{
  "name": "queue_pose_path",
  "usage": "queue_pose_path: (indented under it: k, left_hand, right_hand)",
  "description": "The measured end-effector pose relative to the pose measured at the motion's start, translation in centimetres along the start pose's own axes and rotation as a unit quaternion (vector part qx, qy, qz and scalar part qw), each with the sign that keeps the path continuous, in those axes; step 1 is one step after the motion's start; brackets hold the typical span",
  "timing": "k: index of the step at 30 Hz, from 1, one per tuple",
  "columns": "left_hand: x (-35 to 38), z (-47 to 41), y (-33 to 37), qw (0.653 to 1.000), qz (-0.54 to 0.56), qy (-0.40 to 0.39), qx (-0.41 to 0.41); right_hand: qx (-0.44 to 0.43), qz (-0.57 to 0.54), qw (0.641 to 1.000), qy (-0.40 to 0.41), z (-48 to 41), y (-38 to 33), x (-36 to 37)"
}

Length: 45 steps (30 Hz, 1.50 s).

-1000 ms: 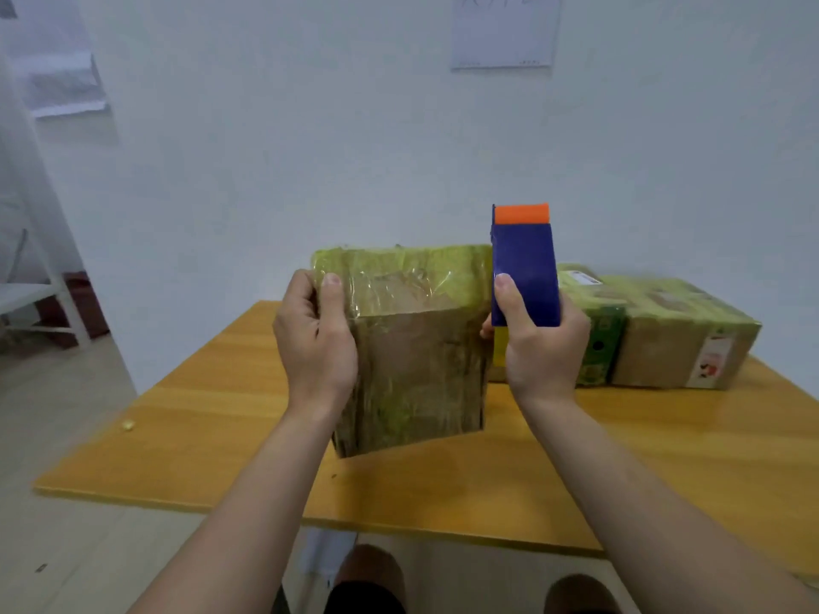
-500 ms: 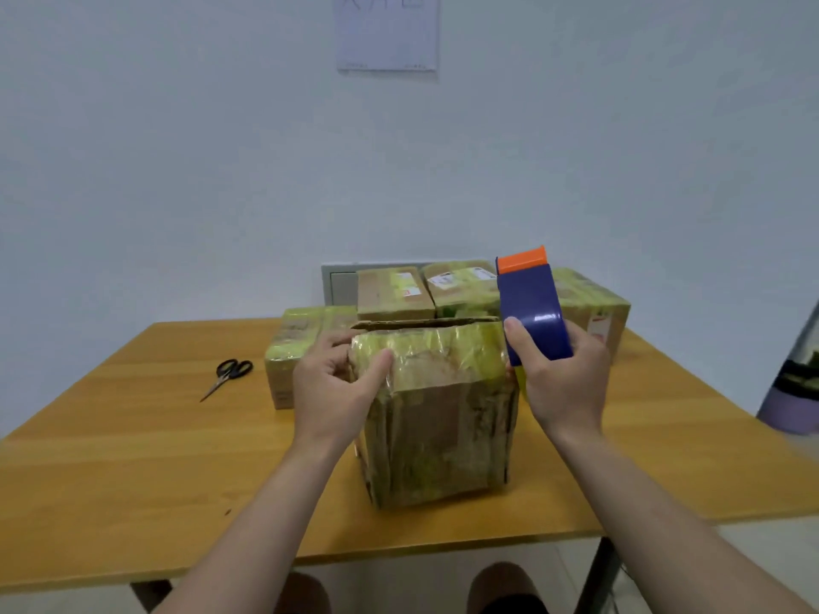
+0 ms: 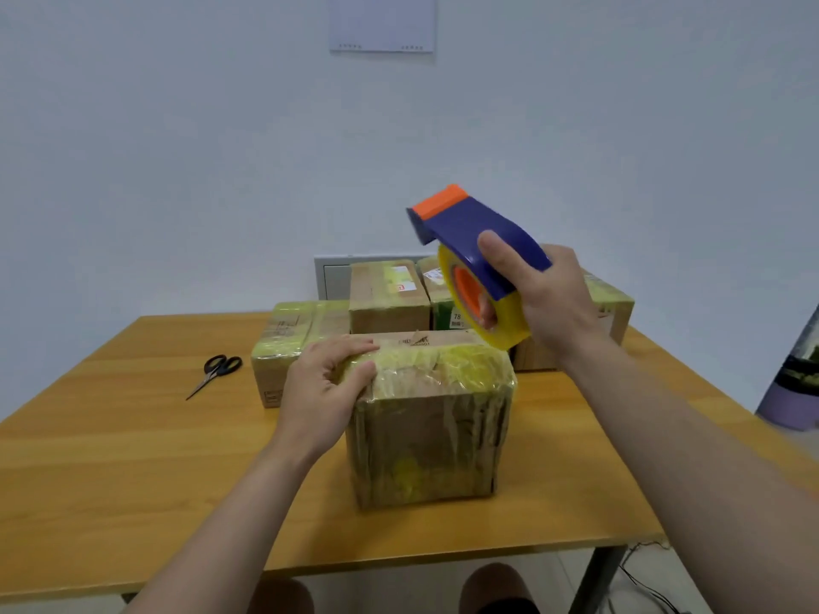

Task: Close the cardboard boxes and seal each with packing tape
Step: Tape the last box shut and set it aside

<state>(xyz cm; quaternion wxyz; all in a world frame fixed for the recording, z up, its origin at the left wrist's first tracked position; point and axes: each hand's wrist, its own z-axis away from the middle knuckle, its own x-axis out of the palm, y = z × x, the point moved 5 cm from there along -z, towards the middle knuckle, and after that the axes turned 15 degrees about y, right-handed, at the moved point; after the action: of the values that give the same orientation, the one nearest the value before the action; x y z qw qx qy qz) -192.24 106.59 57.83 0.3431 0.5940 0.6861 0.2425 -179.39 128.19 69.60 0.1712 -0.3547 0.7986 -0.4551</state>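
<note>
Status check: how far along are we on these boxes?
Looks done: the back boxes wear yellow tape. In hand: the left hand steadies the near box, its front already taped; the right hand holds the tape dispenser raised above it. Left: its top looks bare cardboard.

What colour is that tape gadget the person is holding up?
The tape dispenser in the right hand is dark blue with an orange tip, carrying a yellowish roll; the head view shows it.
</note>
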Motion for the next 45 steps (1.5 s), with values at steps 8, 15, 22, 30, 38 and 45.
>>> queue_pose_path:
  k: [8, 15, 22, 30, 38, 45]
  left_hand:
    - [-0.1, 0.8, -0.7, 0.998, 0.044, -0.046, 0.027]
    - [0.4, 1.2, -1.1, 0.994, 0.055, -0.054, 0.073]
    - [1.1, 1.3, -1.8, 0.996, 0.068, -0.016, 0.049]
    - [-1.2, -2.1, 1.2, 0.987, 0.115, 0.018, -0.115]
    - [0.1, -3.4, 2.1, 0.846, 0.311, -0.087, -0.424]
    - [0.2, -3.3, 1.9, 0.788, 0.393, -0.147, -0.451]
  right_hand:
    - [0.159, 0.032, 0.973, -0.166, -2.6, 1.0, 1.9]
    - [0.223, 0.045, 0.945, -0.236, -2.9, 2.5, 2.2]
    - [0.224, 0.076, 0.933, -0.27, -3.7, 3.2, 1.9]
    - [0.251, 0.025, 0.942, -0.221, -4.4, 3.9, 2.1]
    - [0.235, -0.006, 0.934, -0.27, -4.1, 3.5, 3.2]
    - [0.228, 0.01, 0.936, -0.27, -4.2, 3.4, 3.9]
